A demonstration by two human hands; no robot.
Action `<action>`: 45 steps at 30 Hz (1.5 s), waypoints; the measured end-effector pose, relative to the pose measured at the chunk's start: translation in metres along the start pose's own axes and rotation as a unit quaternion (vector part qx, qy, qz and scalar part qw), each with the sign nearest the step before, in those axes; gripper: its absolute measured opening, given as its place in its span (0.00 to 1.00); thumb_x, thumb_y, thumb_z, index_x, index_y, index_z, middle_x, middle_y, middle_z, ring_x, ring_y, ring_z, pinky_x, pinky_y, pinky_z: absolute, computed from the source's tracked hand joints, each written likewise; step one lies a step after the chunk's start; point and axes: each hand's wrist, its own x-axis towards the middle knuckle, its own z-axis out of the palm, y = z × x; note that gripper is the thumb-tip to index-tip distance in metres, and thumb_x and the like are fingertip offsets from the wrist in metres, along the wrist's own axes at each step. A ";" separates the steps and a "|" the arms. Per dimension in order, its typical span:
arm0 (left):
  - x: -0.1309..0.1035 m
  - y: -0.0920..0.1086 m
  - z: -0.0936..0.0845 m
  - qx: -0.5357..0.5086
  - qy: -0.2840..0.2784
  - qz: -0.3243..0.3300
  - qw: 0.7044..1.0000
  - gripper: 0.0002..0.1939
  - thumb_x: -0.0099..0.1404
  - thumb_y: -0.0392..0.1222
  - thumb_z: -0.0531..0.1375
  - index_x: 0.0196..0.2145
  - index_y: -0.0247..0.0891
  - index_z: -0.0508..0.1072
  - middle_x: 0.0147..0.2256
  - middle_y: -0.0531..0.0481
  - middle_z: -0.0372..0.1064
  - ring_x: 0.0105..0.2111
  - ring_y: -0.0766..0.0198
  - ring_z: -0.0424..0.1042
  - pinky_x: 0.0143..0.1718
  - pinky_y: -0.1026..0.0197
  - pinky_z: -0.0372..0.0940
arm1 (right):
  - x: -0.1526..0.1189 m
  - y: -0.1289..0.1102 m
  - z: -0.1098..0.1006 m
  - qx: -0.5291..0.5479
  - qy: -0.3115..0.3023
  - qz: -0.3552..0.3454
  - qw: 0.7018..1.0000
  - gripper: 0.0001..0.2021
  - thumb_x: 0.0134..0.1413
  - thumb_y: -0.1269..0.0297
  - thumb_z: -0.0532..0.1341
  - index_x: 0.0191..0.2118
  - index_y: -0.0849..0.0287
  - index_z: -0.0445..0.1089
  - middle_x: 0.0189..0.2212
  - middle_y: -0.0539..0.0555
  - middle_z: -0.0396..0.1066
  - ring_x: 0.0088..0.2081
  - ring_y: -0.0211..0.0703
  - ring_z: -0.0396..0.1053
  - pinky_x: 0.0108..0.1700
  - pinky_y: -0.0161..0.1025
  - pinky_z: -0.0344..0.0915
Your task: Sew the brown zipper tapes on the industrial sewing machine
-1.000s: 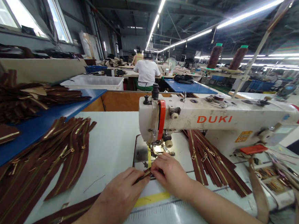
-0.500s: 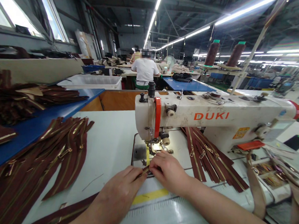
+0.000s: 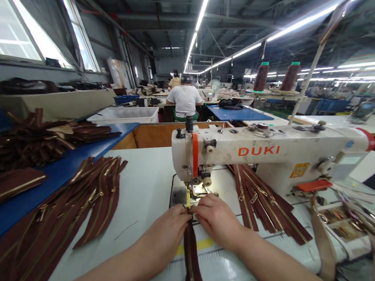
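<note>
Just in front of the needle area of a white sewing machine point(image 3: 258, 150), both hands meet at the end of a brown zipper strip point(image 3: 193, 255). My left hand point(image 3: 170, 230) pinches the strip's end from the left, fingers closed. On the right, my right hand point(image 3: 217, 218) has its fingertips closed on the same end. From there the strip hangs toward me over the table's front edge. Fingers hide the exact end of the strip. Brown zippers with metal pulls point(image 3: 257, 198) lie under the machine arm, and a larger pile point(image 3: 68, 209) lies on the left.
A blue surface point(image 3: 86, 150) with more brown strips is at the left. A tray of small parts point(image 3: 343, 222) and hanging beige straps point(image 3: 324, 242) are at the right. Thread cones point(image 3: 261, 77) stand behind the machine. A person in white point(image 3: 184, 99) sits further back.
The zipper strip has swung from lying to the left under my left forearm to hanging toward me between my hands. My left hand has moved slightly right and up. The view has shifted a little.
</note>
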 end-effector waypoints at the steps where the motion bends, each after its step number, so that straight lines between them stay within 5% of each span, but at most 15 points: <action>1: 0.000 -0.001 0.003 -0.011 0.006 -0.004 1.000 0.16 0.65 0.28 0.45 0.37 0.35 0.72 0.36 0.47 0.68 0.36 0.60 0.68 0.41 0.57 0.66 | 0.000 0.000 -0.001 -0.007 -0.012 -0.007 1.000 0.08 0.59 0.72 0.55 0.38 0.61 0.73 0.31 0.55 0.71 0.37 0.44 0.64 0.42 0.39 0.62; 9: -0.010 -0.011 0.025 0.019 0.057 0.025 0.998 0.18 0.60 0.25 0.48 0.43 0.34 0.71 0.38 0.45 0.67 0.39 0.57 0.66 0.44 0.52 0.66 | 0.000 -0.001 0.003 -0.066 -0.051 -0.025 0.996 0.07 0.59 0.70 0.57 0.40 0.59 0.72 0.32 0.53 0.70 0.39 0.45 0.63 0.43 0.39 0.61; 21: -0.020 -0.028 0.031 0.095 0.097 0.117 0.984 0.26 0.58 0.23 0.48 0.53 0.33 0.64 0.47 0.40 0.66 0.48 0.54 0.64 0.49 0.49 0.65 | -0.002 -0.003 0.004 -0.062 -0.058 -0.011 0.996 0.08 0.61 0.69 0.55 0.42 0.59 0.70 0.34 0.53 0.69 0.40 0.45 0.61 0.44 0.39 0.60; 45: 0.015 -0.042 0.031 0.081 0.057 0.044 0.994 0.22 0.60 0.23 0.49 0.50 0.32 0.68 0.49 0.39 0.67 0.50 0.53 0.66 0.52 0.48 0.64 | 0.015 0.006 0.005 -0.094 -0.037 0.043 0.994 0.05 0.60 0.71 0.56 0.37 0.59 0.69 0.33 0.53 0.67 0.38 0.45 0.58 0.40 0.41 0.53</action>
